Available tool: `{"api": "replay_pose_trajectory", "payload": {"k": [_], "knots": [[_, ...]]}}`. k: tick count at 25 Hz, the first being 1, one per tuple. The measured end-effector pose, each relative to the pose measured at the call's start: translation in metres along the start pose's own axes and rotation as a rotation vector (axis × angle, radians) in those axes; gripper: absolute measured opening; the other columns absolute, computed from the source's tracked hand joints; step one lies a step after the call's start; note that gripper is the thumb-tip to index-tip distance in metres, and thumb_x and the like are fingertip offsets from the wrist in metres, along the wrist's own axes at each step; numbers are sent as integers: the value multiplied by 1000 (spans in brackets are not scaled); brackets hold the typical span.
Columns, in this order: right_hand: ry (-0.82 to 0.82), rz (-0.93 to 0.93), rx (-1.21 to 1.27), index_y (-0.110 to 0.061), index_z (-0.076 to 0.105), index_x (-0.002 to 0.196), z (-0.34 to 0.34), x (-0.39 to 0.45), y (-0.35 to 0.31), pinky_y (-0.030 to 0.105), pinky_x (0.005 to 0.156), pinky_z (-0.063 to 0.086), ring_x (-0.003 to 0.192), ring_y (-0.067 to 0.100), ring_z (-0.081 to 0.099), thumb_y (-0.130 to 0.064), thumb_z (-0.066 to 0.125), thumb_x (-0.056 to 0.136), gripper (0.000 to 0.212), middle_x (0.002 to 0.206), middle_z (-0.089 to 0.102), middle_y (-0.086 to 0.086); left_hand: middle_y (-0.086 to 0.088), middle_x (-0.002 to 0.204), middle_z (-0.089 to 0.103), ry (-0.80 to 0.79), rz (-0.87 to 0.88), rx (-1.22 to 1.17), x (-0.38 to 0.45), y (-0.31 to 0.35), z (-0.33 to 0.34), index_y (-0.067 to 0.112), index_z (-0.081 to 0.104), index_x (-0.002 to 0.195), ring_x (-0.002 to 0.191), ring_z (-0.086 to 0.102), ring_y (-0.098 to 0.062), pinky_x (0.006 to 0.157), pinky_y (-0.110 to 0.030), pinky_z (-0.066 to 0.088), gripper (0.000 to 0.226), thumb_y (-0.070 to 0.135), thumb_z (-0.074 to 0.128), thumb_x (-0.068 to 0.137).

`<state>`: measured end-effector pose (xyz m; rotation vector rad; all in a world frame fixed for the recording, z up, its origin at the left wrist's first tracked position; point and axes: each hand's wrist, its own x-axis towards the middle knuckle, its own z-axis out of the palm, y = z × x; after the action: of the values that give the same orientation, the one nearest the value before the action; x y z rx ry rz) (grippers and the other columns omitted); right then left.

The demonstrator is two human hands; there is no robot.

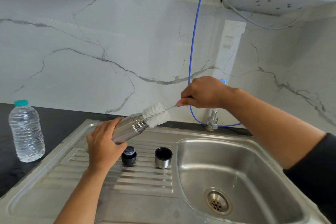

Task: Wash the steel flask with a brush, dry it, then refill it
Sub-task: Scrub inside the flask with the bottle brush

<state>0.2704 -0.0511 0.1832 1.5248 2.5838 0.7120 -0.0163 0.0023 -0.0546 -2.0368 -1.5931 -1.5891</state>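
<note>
**Brush at the mouth of the flask**

My left hand point(104, 144) is wrapped around the lower body of the steel flask point(129, 128), fingers curled over its smooth, brushed-metal barrel. I hold it tilted above the ribbed drainboard of the sink point(145, 182), its ridged neck pointing up and away from me toward the marble wall point(91, 42).

My right hand point(201, 93) pinches the thin wire handle of the bottle brush point(157, 114), fingers closed tight on it. The brush head is a fat cylinder of white bristles, soft and fuzzy at the edges, and its near end sits right at the flask's mouth; I cannot tell how far it reaches inside.

Below the flask, on the drainboard's pressed grooves, stand two small parts: a dark plastic stopper point(129, 155) just beside my left hand, and a steel cup lid point(163, 157) with a black lining, open side up, near the stopper but apart from it. Beyond the cup lid, the drainboard drops into the rounded basin with its perforated drain point(217, 201).

On the far side of my left hand from the flask parts, a clear plastic water bottle point(26, 132) with a rippled body and teal cap stands upright on the black desk point(11, 151). Behind the basin, a small chrome tap point(214, 119) rises against the wall, and a blue hose point(193, 42) curves down beside it.
</note>
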Motion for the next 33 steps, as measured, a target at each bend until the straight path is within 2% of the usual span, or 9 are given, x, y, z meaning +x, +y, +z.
{"api": "replay_pose_trajectory", "payload": {"k": [2,7,10,14,20,24,28,31,33], "knots": [[97,-37,-94,-29,74,98,2,-2,9,33,70,48,74,17,57,-69,39,97,53,74,64,-9,5,116,66,-17,6,1,0,0,0,26,61,131,108,60,-24,92,-44,38,86,6,87,51],[297,-68,-119,-34,76,97,5,-11,28,37,66,53,77,20,65,-80,27,87,69,84,73,-10,6,114,66,-10,-26,-13,1,-4,0,26,61,132,108,58,-23,90,-39,35,87,6,86,51],[155,0,-77,-31,77,95,4,-7,18,31,70,45,75,16,56,-69,40,95,53,80,72,-8,6,113,66,11,-33,-11,0,-3,1,26,62,131,106,58,-23,88,-37,33,86,5,86,50],[-90,36,121,-28,68,74,10,10,-5,31,77,43,76,11,57,-62,45,99,48,72,65,-9,6,116,66,-1,15,-2,0,0,2,26,63,131,108,59,-22,89,-39,34,86,5,87,51],[54,-45,4,-30,75,92,-4,-1,9,28,65,37,67,12,53,-67,51,93,44,64,59,-11,6,119,66,-21,52,-10,3,1,1,27,60,133,110,58,-23,91,-44,39,86,8,86,53],[157,-53,-122,-32,76,101,-4,-4,12,32,69,48,77,15,60,-71,42,92,53,82,72,-10,6,117,66,-12,4,-17,-1,-3,2,27,61,132,109,58,-23,92,-45,38,85,6,85,53],[-25,13,-3,-28,73,88,-3,3,0,31,72,41,75,13,56,-62,45,99,46,68,60,-14,6,116,66,11,-4,-30,-1,-1,2,27,62,130,108,59,-24,91,-46,39,85,5,85,51],[-169,49,180,-25,72,75,7,15,-21,35,79,46,73,11,58,-58,47,101,49,69,62,-8,7,116,66,-3,53,-12,-2,5,3,28,62,130,108,59,-23,90,-44,38,85,6,85,51],[-219,70,205,-24,73,78,16,19,-32,36,79,45,73,9,55,-58,45,102,50,70,59,-8,7,116,66,-5,56,0,-2,1,3,28,62,130,108,59,-23,90,-43,38,86,6,85,50]]}}
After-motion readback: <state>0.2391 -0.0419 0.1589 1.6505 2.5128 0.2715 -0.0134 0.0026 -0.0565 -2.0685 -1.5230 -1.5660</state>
